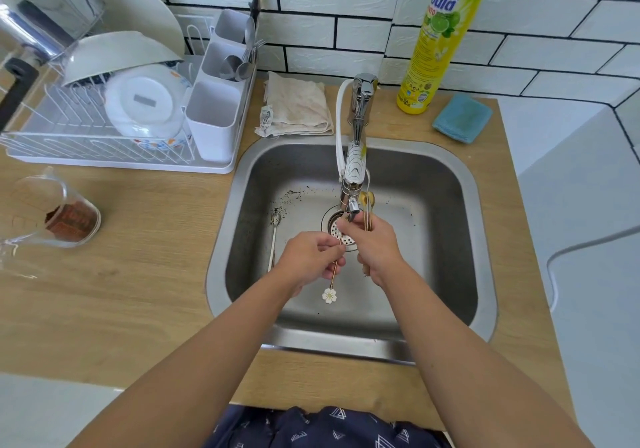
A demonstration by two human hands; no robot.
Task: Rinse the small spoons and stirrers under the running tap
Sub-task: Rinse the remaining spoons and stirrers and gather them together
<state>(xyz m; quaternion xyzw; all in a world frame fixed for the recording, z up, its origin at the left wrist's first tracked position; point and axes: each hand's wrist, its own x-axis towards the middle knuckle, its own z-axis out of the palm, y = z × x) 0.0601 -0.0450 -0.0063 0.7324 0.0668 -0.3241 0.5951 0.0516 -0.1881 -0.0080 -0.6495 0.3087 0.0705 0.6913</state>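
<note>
a thin gold stirrer [334,267] with a white flower charm at its near end slants up toward the tap [353,170]. several gold spoons [367,201] stand upright just right of the tap's spout. a silver spoon [273,239] lies flat, left of the tap.

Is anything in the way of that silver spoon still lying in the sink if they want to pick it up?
Nothing visible. The silver spoon lies uncovered on the sink floor, just left of the left hand. But both hands are full: the left holds a flower-ended stirrer, the right hand holds gold spoons.
</note>
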